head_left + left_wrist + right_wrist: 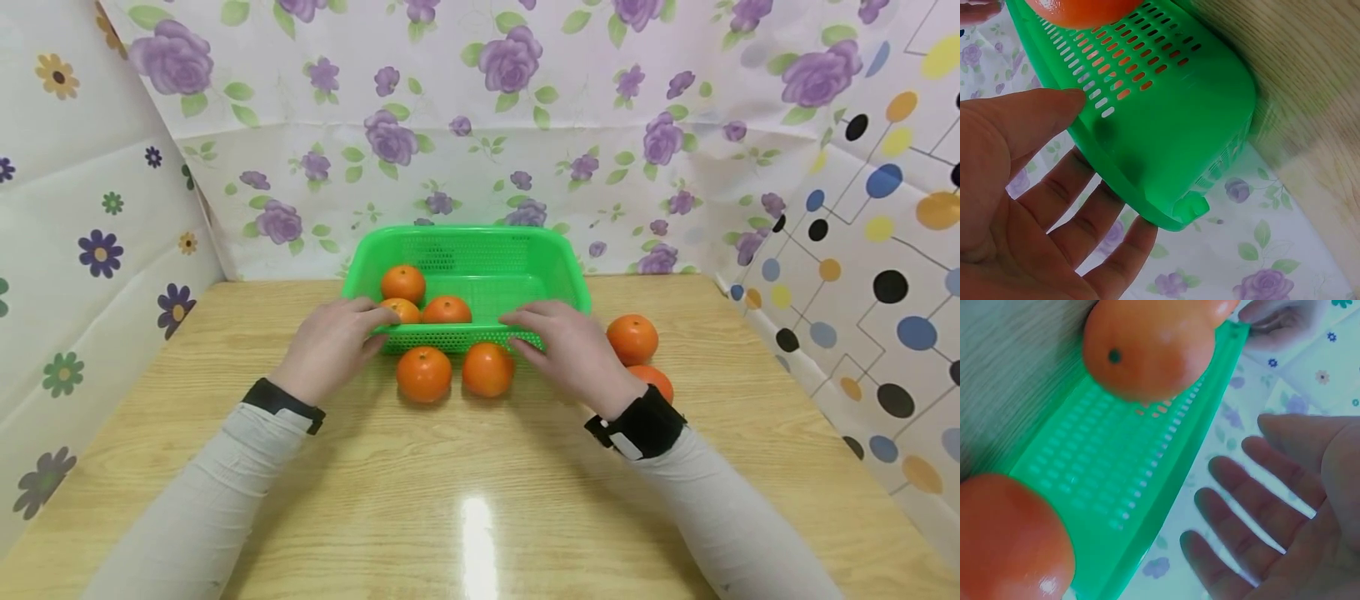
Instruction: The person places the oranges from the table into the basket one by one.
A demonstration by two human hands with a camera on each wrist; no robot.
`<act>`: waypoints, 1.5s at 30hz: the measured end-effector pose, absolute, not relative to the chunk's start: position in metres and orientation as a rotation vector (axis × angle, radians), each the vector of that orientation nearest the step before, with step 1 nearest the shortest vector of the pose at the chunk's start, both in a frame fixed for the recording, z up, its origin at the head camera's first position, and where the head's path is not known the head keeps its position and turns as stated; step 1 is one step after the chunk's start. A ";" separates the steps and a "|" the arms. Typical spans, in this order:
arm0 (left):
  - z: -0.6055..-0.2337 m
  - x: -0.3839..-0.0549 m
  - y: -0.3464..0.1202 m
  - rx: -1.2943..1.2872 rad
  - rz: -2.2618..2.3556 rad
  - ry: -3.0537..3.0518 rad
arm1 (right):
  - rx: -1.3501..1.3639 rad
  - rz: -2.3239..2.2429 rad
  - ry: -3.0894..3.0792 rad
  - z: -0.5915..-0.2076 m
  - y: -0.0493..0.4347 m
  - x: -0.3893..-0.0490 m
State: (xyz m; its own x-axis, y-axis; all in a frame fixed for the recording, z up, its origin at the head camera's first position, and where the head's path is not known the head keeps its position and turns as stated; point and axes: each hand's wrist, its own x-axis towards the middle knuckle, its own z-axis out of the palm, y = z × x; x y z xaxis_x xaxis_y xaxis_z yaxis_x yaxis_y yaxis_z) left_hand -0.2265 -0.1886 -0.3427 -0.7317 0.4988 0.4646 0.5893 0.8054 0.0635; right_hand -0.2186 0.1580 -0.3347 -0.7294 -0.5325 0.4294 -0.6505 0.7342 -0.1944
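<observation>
Currently basket (517, 292) sits on the bench (405, 508), front rim between both hands. Left hand (326, 348) grip pinches the rim near its left end. Right hand (576, 352) grip spread, just beside the rim. Two oranges (424, 375) in front, three inside.

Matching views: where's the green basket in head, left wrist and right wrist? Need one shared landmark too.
Head: green basket at the centre of the picture.
Left wrist: green basket in the upper middle, rim slanting from upper left to bottom centre.
Right wrist: green basket runs diagonally from upper right of centre to lower left.
Shared landmark: purple-flowered sheet.
</observation>
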 end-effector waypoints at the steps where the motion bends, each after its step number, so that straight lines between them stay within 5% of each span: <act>1: -0.343 -0.226 -0.189 -0.815 -0.286 -2.560 | 0.950 0.484 -2.564 -0.335 0.157 -0.217; 17: -0.344 -0.227 -0.189 -0.815 -0.286 -2.554 | 1.260 0.494 -2.484 -0.340 0.140 -0.205; 45: -0.345 -0.226 -0.189 -0.809 -0.278 -2.551 | 1.302 0.367 -2.645 -0.356 0.139 -0.209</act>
